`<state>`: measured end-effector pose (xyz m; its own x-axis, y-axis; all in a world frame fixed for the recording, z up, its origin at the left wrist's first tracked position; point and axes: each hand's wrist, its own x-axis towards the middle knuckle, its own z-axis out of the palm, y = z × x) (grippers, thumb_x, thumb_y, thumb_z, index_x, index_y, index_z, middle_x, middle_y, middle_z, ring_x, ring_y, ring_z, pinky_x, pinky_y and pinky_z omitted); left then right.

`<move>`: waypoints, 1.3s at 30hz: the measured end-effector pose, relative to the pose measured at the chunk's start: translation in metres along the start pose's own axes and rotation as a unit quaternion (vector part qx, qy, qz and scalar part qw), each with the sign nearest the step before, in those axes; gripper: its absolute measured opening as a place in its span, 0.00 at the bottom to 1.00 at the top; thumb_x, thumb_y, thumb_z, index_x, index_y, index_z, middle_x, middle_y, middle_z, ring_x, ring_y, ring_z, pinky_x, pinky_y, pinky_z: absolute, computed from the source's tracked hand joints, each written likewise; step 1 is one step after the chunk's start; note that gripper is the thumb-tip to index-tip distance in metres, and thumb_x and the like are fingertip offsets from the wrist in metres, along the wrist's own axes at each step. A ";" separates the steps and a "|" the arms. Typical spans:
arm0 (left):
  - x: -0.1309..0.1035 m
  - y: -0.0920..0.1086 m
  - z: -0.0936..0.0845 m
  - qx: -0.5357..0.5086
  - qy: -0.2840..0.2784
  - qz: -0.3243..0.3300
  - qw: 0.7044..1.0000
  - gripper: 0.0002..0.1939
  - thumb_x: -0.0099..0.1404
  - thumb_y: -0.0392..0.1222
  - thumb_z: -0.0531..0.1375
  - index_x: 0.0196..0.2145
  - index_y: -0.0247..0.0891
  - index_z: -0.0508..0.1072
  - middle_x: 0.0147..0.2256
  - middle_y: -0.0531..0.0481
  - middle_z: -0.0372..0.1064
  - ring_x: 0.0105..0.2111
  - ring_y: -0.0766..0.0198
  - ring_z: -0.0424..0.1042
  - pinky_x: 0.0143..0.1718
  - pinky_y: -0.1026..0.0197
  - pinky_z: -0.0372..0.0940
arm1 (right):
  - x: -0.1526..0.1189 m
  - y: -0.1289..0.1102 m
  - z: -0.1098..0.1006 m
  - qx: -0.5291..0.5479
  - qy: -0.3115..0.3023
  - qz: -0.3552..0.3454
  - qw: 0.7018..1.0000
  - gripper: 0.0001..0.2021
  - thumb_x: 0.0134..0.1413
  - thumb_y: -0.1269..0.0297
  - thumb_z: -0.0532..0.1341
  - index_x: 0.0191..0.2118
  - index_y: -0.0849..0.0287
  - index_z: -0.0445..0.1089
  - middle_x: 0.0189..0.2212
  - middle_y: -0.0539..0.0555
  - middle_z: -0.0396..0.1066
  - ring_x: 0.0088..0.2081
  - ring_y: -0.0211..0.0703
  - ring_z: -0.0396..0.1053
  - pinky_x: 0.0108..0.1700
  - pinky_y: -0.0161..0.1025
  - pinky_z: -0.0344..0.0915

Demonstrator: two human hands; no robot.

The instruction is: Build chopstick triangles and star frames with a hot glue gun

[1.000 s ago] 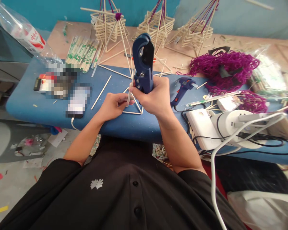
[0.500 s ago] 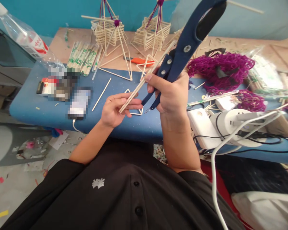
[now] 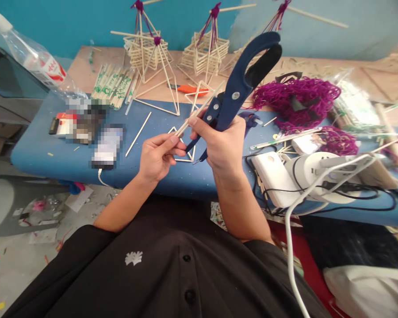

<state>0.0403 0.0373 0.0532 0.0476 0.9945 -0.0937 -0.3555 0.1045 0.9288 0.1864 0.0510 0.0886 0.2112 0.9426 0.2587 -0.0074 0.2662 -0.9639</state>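
Note:
My left hand (image 3: 157,157) is closed, its thumb and fingers pinching the lower ends of a few thin wooden sticks (image 3: 183,128). My right hand (image 3: 223,143) is wrapped round a dark blue pipe cutter (image 3: 234,99), its curved jaw pointing up and its handles sticking out below the fist. Between the thumb and fingers of that same hand pass the sticks, slanting up to the right; how many there are I cannot tell. Under both hands a small stick frame (image 3: 185,160) lies on the blue tabletop (image 3: 146,170), partly hidden. A single loose stick (image 3: 138,134) lies to the left.
Stick structures tied with purple yarn (image 3: 204,51) stand at the back. An orange-handled knife (image 3: 192,89) and wrapped chopsticks (image 3: 111,86) lie before them. On the left are a phone (image 3: 108,143) and plastic bottle (image 3: 36,62); rightward, a purple yarn heap (image 3: 298,97) and power strip (image 3: 273,176) with cables.
My left hand has gone from loosely open fingers to a pinch on the sticks' lower ends. The pipe cutter and sticks have moved lower and a little left in view.

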 end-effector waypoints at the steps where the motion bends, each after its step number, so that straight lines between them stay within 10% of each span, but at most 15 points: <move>1: 0.000 0.002 -0.001 0.003 0.004 0.009 1.000 0.25 0.50 0.60 0.81 0.35 0.38 0.84 0.27 0.51 0.82 0.24 0.66 0.82 0.14 0.74 0.62 | -0.002 -0.002 -0.002 0.008 -0.004 -0.003 1.000 0.09 0.55 0.56 0.74 0.34 0.52 0.75 0.27 0.46 0.74 0.27 0.40 0.74 0.37 0.43 0.77; 13: 0.007 0.036 -0.016 0.059 0.030 0.087 0.994 0.19 0.52 0.55 0.79 0.32 0.38 0.85 0.24 0.51 0.79 0.20 0.66 0.79 0.14 0.72 0.63 | -0.021 -0.005 -0.042 -0.287 -0.099 0.048 0.951 0.10 0.59 0.58 0.66 0.44 0.54 0.78 0.39 0.55 0.83 0.43 0.55 0.80 0.50 0.52 0.72; 39: -0.007 0.030 -0.006 0.092 0.027 0.103 0.990 0.08 0.54 0.48 0.77 0.29 0.43 0.88 0.16 0.57 0.65 0.12 0.75 0.53 0.11 0.67 0.44 | -0.021 -0.010 -0.035 -0.347 -0.148 0.063 0.924 0.10 0.66 0.54 0.63 0.45 0.54 0.74 0.44 0.60 0.82 0.47 0.57 0.78 0.54 0.52 0.68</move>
<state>0.0234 0.0334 0.0797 -0.0597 0.9941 0.0911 -0.1762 -0.1003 0.9792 0.2160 0.0212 0.0908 -0.0248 0.9985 0.0482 0.6369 0.0530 -0.7691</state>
